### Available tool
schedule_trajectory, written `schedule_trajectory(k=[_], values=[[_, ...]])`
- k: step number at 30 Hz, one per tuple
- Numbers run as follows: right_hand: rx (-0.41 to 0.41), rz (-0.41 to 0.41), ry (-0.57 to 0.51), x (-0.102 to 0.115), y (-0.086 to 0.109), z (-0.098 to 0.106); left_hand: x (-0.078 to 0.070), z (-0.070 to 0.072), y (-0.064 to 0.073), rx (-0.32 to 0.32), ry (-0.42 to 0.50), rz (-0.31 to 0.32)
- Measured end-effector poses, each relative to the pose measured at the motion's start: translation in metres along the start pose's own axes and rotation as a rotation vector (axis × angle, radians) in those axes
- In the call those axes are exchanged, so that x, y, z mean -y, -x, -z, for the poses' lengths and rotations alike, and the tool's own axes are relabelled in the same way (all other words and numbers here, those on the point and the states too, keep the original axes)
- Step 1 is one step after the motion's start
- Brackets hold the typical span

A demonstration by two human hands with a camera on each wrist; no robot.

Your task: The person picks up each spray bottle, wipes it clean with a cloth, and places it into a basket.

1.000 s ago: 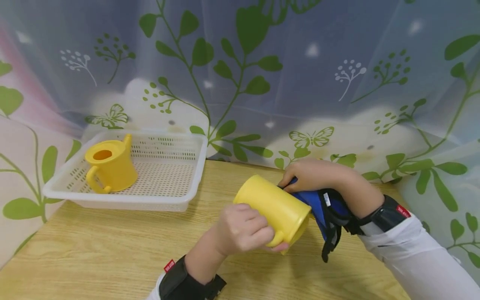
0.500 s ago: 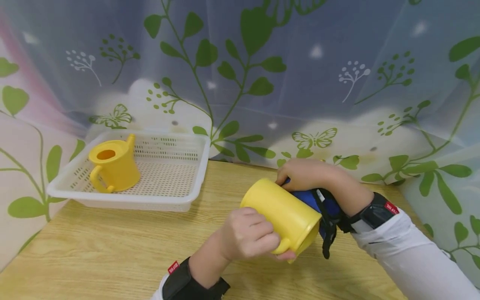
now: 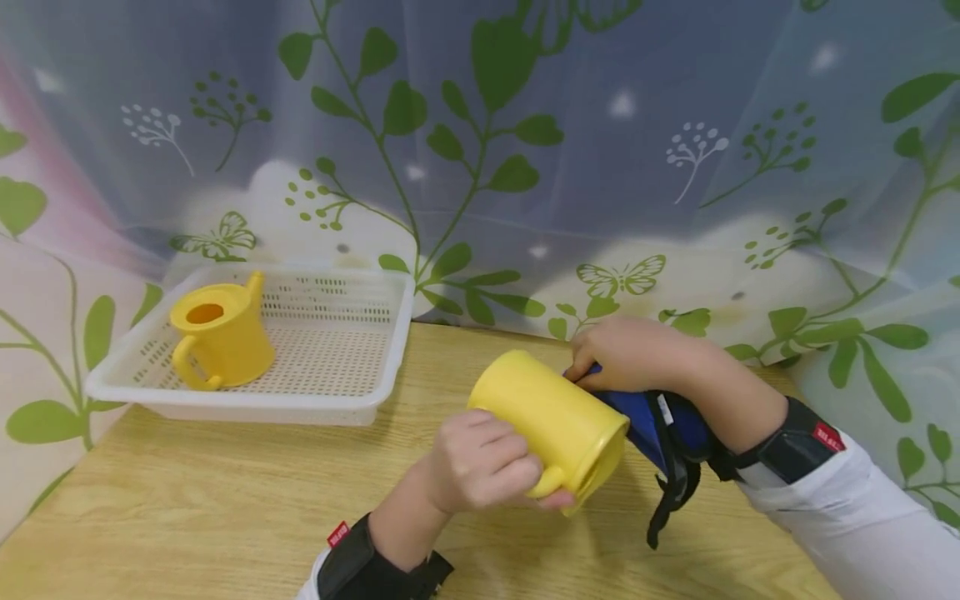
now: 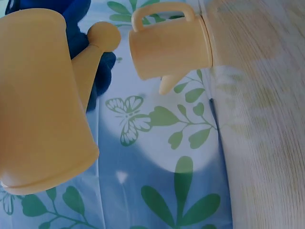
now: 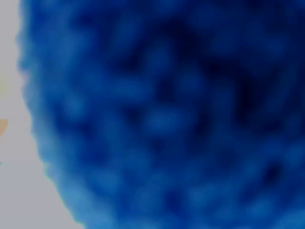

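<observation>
In the head view my left hand [image 3: 487,462] grips the handle of a yellow watering can [image 3: 551,417]. The can lies tilted above the table, its open top facing lower right. Beside its far side, my right hand [image 3: 630,354] pinches a blue cleaning mitt [image 3: 648,425] with black straps. The left wrist view has this can's body and round-tipped spout [image 4: 105,37], with shaggy blue strands of the mitt [image 4: 102,78] behind the spout. Blurred blue pile of the mitt [image 5: 162,119] fills most of the right wrist view. My left thumb is mostly hidden by the can.
At the left, a white perforated basket [image 3: 262,402] holds another yellow watering can [image 3: 232,333] standing upright. A further yellow watering can [image 4: 171,50] shows on the table in the left wrist view. A leaf-patterned curtain [image 3: 480,208] hangs behind the wooden table [image 3: 247,492].
My right hand and the mitt shift slightly left along the can, then back to the right. The mitt's loose black strap swings. The held can keeps nearly the same place and tilt.
</observation>
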State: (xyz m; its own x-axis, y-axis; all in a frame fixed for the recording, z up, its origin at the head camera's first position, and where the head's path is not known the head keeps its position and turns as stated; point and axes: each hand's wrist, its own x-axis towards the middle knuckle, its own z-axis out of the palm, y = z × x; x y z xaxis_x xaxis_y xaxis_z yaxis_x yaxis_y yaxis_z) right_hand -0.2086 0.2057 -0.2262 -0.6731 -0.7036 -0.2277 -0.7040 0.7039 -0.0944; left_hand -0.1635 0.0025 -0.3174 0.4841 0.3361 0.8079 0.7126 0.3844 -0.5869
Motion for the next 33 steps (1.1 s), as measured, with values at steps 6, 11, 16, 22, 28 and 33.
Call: schedule_trajectory(k=[6,11,16,22,28,33], values=[[0.056,-0.132,0.117,-0.001,0.014,-0.007,0.004,0.003,0.006,0.017,-0.026,0.028],[0.061,-0.139,0.123,-0.01,0.021,-0.013,0.006,0.004,0.009,0.024,-0.034,0.027],[0.019,-0.095,0.139,-0.011,0.022,-0.017,0.005,0.002,0.009,0.027,-0.032,0.023],[-0.091,0.006,0.107,-0.009,0.018,-0.02,0.002,0.003,0.009,0.036,-0.025,0.045],[-0.179,0.05,0.078,-0.009,0.016,-0.021,0.005,0.004,0.007,0.029,-0.027,0.051],[-0.216,0.07,0.115,-0.006,0.018,-0.021,0.01,0.009,0.005,0.015,-0.038,0.06]])
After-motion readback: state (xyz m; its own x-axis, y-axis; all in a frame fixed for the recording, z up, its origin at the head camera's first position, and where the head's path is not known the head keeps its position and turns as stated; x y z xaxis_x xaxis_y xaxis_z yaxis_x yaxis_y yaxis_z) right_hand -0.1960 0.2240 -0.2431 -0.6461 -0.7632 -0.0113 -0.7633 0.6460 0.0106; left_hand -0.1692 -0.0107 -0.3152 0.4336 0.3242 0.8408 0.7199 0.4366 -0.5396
